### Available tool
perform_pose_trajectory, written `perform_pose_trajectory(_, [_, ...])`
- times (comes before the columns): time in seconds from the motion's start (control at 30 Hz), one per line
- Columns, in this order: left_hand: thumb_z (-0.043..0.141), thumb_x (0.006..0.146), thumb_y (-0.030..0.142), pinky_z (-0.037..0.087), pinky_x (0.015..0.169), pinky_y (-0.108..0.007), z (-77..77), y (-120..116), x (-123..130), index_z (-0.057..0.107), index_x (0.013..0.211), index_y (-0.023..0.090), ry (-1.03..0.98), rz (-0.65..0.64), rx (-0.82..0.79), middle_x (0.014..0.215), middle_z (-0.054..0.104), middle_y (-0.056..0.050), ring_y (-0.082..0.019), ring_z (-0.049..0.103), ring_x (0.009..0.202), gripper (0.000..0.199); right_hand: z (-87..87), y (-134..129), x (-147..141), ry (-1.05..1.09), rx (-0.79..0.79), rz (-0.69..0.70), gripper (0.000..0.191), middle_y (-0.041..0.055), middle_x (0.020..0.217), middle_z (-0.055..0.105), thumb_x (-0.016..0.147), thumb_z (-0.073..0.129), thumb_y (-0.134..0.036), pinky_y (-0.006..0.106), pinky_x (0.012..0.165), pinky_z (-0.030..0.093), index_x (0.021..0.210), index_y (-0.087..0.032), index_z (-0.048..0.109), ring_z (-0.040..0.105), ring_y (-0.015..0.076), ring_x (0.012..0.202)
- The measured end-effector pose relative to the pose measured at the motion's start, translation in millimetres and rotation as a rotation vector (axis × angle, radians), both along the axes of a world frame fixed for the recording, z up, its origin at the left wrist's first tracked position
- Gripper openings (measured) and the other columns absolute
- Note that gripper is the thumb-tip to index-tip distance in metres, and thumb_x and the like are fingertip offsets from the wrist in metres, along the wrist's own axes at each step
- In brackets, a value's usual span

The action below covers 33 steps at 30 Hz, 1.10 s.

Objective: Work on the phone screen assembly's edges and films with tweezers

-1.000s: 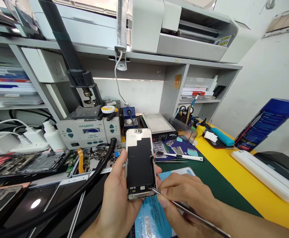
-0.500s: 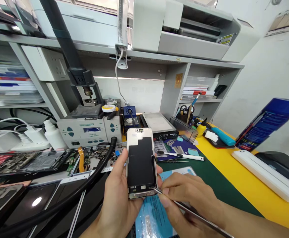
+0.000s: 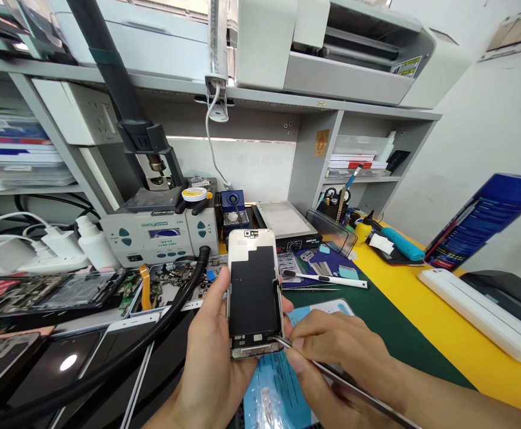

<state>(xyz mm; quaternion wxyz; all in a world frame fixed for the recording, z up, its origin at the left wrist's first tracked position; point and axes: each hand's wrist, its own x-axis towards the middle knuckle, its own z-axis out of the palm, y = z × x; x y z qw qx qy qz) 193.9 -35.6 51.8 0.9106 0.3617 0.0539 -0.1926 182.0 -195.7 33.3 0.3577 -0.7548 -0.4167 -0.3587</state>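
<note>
My left hand (image 3: 218,351) is wrapped around a phone screen assembly (image 3: 255,292), held upright with its black and silver inner side facing me. Its fingertips show along the right edge. In my right hand (image 3: 336,357) is a slim metal tool (image 3: 359,390), pinched between thumb and fingers. The tool's narrow tip touches or nearly touches the lower right corner of the screen assembly, by the small contacts and bottom strip. Beneath both hands lies a blue plastic-wrapped packet (image 3: 272,393) on the green mat (image 3: 394,333).
A thick black hose (image 3: 171,325) curves across phones and opened phone parts on the left. Behind stands a grey hot-air station (image 3: 162,238) beside a flat heating plate (image 3: 287,223). A white brush (image 3: 332,280) lies right of the screen assembly. A blue can (image 3: 484,220) leans at the right.
Hands, screen assembly and tool hold almost the same pose. The view has shifted very slightly; nothing was picked up or let go.
</note>
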Motion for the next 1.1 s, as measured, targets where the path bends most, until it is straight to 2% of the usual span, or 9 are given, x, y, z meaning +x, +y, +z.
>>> perform_pose_trajectory(0.93, [0.045,0.088,0.054,0.054,0.070,-0.035,0.6,0.0,-1.2,0.070,0.101,0.006,0.018,0.001,0.005,0.082,0.070,-0.016,-0.025,0.065,0.071,0.055,-8.2,-0.5,-0.3,0.046,0.051,-0.007,0.018,0.0010,0.072,0.069,0.079,0.059,-0.002,0.025,0.060,0.051,0.088,-0.018,0.057,0.069,0.0129,0.068])
perform_pose_trajectory(1.1, [0.045,0.089,0.053,0.054,0.070,-0.035,2.7,0.4,-0.6,0.070,0.100,0.006,0.013,-0.002,0.010,0.081,0.070,-0.016,-0.025,0.065,0.071,0.054,-6.9,0.8,-0.8,0.034,0.066,-0.010,0.016,0.0025,0.074,0.069,0.079,0.059,-0.004,0.025,0.055,0.049,0.087,-0.018,0.057,0.068,0.0136,0.065])
